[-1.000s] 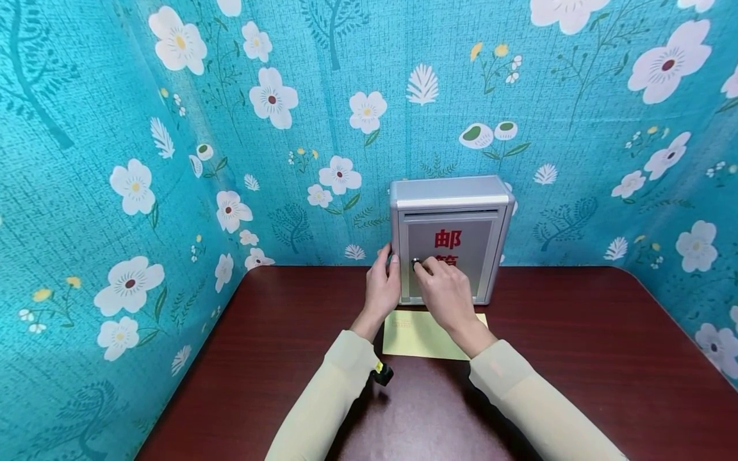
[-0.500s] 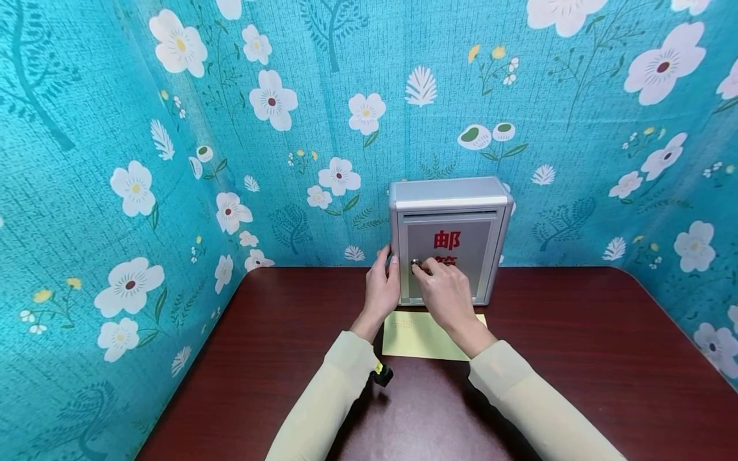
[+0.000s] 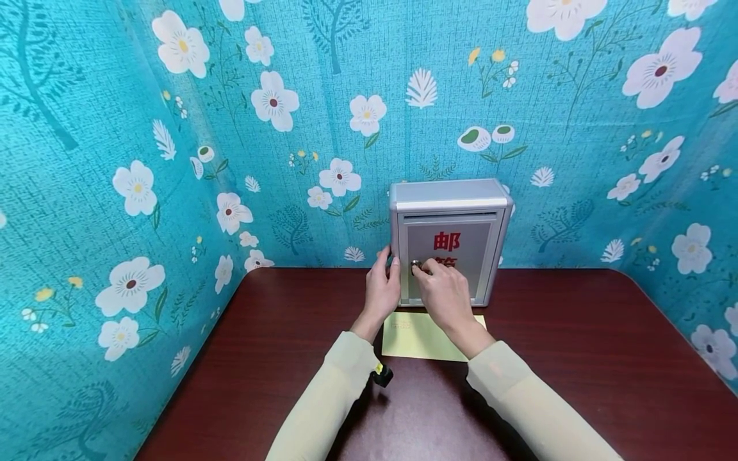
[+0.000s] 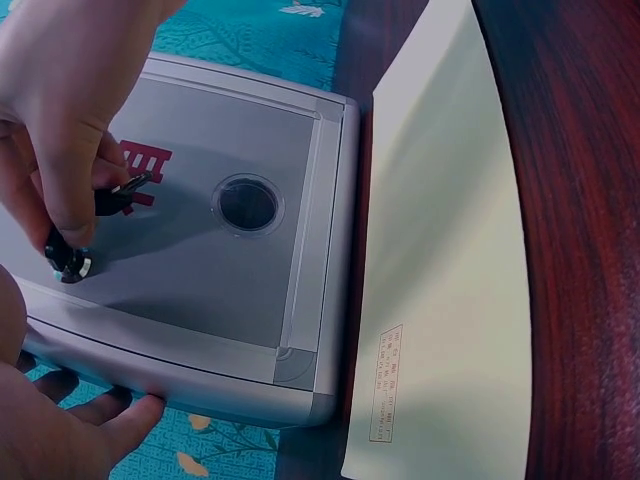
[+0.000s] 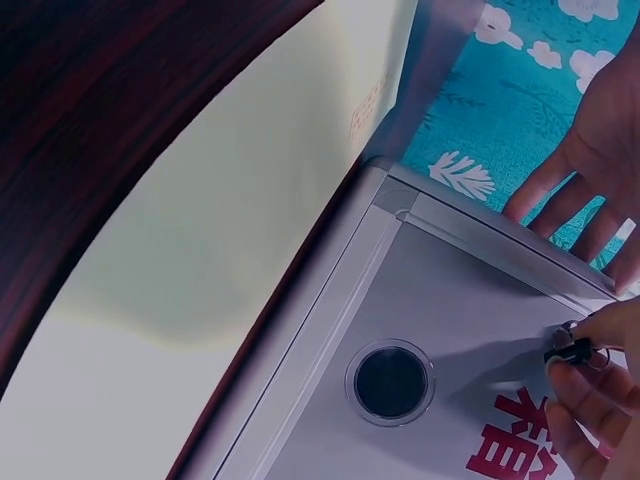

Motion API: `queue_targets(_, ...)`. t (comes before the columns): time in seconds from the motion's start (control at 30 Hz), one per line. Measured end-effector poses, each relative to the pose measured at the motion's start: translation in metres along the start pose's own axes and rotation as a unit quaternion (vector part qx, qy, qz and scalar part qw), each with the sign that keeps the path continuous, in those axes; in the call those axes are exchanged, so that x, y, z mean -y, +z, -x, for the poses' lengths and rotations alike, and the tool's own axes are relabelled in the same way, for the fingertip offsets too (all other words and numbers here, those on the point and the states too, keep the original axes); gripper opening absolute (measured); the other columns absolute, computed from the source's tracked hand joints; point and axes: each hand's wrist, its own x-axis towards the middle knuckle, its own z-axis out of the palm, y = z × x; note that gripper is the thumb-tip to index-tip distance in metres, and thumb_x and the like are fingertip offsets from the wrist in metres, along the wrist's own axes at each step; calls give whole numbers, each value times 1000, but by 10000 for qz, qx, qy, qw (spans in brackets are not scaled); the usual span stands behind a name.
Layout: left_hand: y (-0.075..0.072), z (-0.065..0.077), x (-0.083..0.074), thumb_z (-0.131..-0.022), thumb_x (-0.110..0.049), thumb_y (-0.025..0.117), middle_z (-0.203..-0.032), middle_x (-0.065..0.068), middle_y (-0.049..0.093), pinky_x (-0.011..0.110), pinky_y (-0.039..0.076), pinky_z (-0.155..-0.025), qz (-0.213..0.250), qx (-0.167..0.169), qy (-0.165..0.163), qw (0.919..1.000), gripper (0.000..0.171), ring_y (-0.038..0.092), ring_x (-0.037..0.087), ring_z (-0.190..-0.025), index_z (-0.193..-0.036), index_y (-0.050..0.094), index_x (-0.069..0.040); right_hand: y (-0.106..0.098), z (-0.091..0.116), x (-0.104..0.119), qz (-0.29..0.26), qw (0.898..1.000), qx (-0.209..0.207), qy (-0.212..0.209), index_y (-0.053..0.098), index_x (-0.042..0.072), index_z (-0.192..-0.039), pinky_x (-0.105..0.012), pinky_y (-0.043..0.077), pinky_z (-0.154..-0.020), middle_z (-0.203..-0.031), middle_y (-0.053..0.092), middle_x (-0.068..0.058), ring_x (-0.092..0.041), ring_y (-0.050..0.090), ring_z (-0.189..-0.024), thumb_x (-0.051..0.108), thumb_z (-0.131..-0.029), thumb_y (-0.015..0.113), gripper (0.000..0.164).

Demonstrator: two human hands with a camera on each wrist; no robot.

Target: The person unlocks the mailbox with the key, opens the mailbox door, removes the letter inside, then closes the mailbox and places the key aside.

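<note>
A silver metal mailbox (image 3: 478,250) with red characters on its door stands upright at the back of the table. My right hand (image 3: 445,291) pinches a black-headed key (image 5: 572,350) at the lock (image 3: 416,263) near the door's left side. From the same ring a second key (image 4: 122,195) hangs by the fingers, as the left wrist view shows. Against the mailbox's left side rests my left hand (image 3: 382,291), its fingers extended along the wall and its thumb by the front edge. A pale yellow envelope (image 3: 423,342) lies flat before the mailbox, partly under my right forearm in the head view.
The dark red wooden table (image 3: 576,358) reaches back to a turquoise flowered cloth (image 3: 357,51) behind and at both sides. Low on the mailbox door is a round dark window (image 4: 248,204). A small black camera (image 3: 382,374) juts from my left wrist.
A little more of the silver lock shows beside my right fingertips than a second ago. Both hands, the mailbox and the envelope keep their places.
</note>
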Motion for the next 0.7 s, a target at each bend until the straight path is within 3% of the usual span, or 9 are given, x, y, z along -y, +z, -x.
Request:
queue_targets(0.37,1,-1,-1,-110,-24,49,-157,13,46,43,52,-102,136,-38,103,9998,52,56,31,-132,-159,37,-9,0,1,-1,-234,9997,21,96,82,8,-109,-42,54,-60,-92,69,-5,-27,66,-70,0,-90,72,22)
queue_targets(0.7,2,0,-2,-110,-25,49,-157,12,45,42,51,-103,-44,-81,39,10000,52,54,29,-135,-159,37,-10,-1,1,-3,-246,9996,104,88,81,8,-110,-39,52,-56,-91,68,-4,-25,64,-66,2,-91,74,22)
